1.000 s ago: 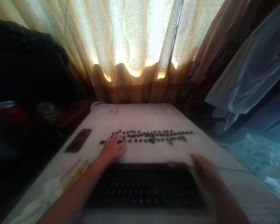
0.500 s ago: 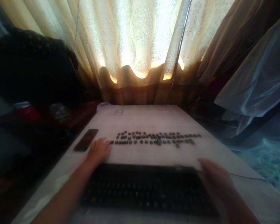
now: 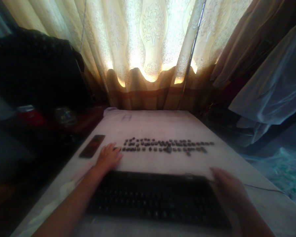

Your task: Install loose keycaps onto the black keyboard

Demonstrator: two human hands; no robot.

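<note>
A black keyboard (image 3: pixel 153 197) lies across the near part of the white-covered table, with dark gaps among its keys. Beyond it, loose black keycaps (image 3: pixel 135 149) are laid out in rough rows. My left hand (image 3: pixel 110 156) rests at the left end of the nearest row, fingers stretched out over the last keycaps; its fingertips are partly blurred. My right hand (image 3: pixel 229 186) is beside the keyboard's right end, near the cable, and apart from the keycaps. Blur smears its fingers, and I cannot make out anything in them.
A dark phone (image 3: pixel 92 146) lies left of the keycaps. The keyboard cable (image 3: pixel 263 188) runs off to the right. A patterned curtain (image 3: pixel 151 39) hangs behind the table (image 3: pixel 160 123). A dark covered screen-like shape (image 3: pixel 37 72) stands left; a pale cloth (image 3: pixel 273 89) and clear plastic (image 3: pixel 283 168) are right.
My left hand has shifted slightly right along the near row of keycaps, covering its left end. My right hand stays in about the same place. The view has moved a little.
</note>
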